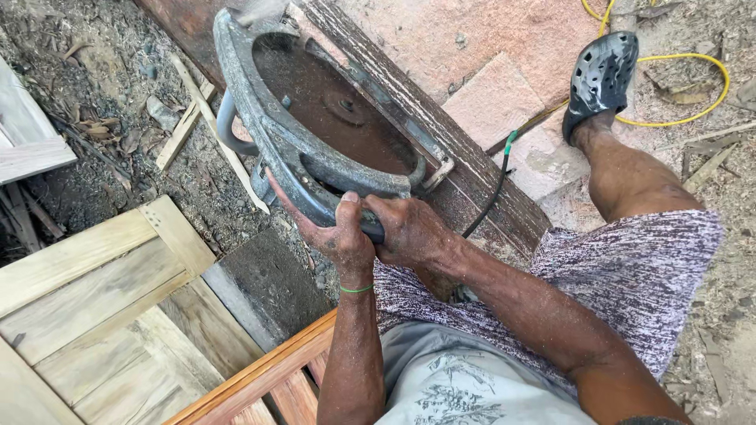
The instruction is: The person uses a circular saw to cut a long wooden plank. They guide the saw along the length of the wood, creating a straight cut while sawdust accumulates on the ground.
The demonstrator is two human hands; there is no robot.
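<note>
both hands, left hand (340, 240) and right hand (409, 230), clamp the rear handle of the grey dusty circular saw (315, 118), its body lying ahead along the worn dark wooden plank (472, 169).

Grey saw guard (268, 118), yellow cord (685, 118), purple-speckled shorts (630, 275)

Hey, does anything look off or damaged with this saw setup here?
The plank under the circular saw looks weathered, its edge rough and flaking. Sawdust and wood scraps litter the ground. Both hands, left hand and right hand, grip the saw's handle.
</note>
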